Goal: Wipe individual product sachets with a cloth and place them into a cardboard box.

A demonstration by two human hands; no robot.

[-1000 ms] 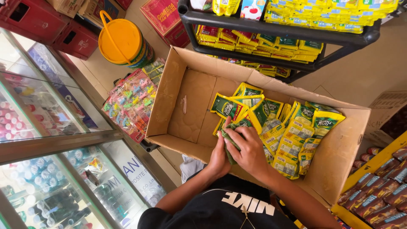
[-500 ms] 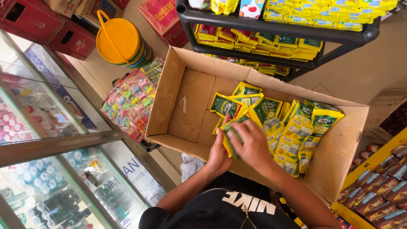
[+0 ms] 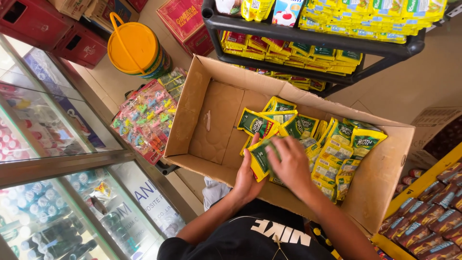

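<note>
Both hands are down in the open brown cardboard box (image 3: 211, 120), working a small stack of flat green-and-yellow foil sachets (image 3: 262, 156). Left hand (image 3: 246, 180) cups the stack from the near edge, fingers curled under it, while the right hand (image 3: 291, 163) lies spread over the top, pressing the packets together. So both are closed on that one bundle, which sits low in the box, just beside its near wall and touching the loose sachets below.

More of the same packets (image 3: 337, 149) lie fanned across the right half of the box, some overlapping, some on edge. The left half shows bare cardboard floor. Outside the box on the left stands a round yellow plastic tub with a yellow handle (image 3: 137, 48), and a card of small bright toys in clear wrap (image 3: 147, 120) leans near it. Beyond the box runs a black metal shelf rack (image 3: 313, 38) loaded with yellow packets. A glass-fronted cooler (image 3: 53, 163) fills the left side.

By the look of it, this is the gathering step: squaring loose sachets into a handful. Judging from the grip, the next move calls for a firm pinch from both sides so the slippery foil does not slide apart, and a clean lift clear of the box wall.
</note>
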